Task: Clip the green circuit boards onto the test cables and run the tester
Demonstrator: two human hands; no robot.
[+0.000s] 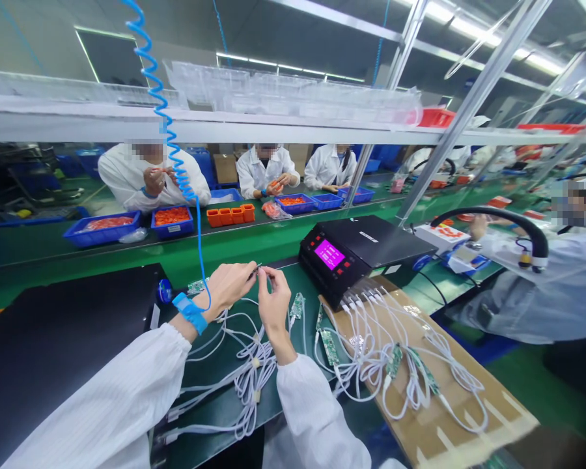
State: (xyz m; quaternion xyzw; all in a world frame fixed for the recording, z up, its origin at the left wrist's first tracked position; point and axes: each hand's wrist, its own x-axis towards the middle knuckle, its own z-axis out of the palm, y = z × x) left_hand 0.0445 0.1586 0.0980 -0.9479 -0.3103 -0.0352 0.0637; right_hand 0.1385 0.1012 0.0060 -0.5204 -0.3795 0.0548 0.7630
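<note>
My left hand (227, 284), with a blue wrist strap (190, 314) and coiled cord, pinches a small dark part at its fingertips. Close against it, my right hand (274, 301) has its thumb and fingers together at the same part, where a thin white cable seems to meet it. The part is too small to name. Below both hands lie bundled white cables (251, 374). Green circuit boards rest nearby, one (297, 306) just right of my right hand and another (198, 286) partly behind my left wrist.
A black device with a lit magenta screen (330, 253) stands right of my hands. Cables and boards spread over a cardboard sheet (469, 397). A large black box (78, 352) is at left. Across the bench, people work behind blue trays (102, 228); another person sits at right.
</note>
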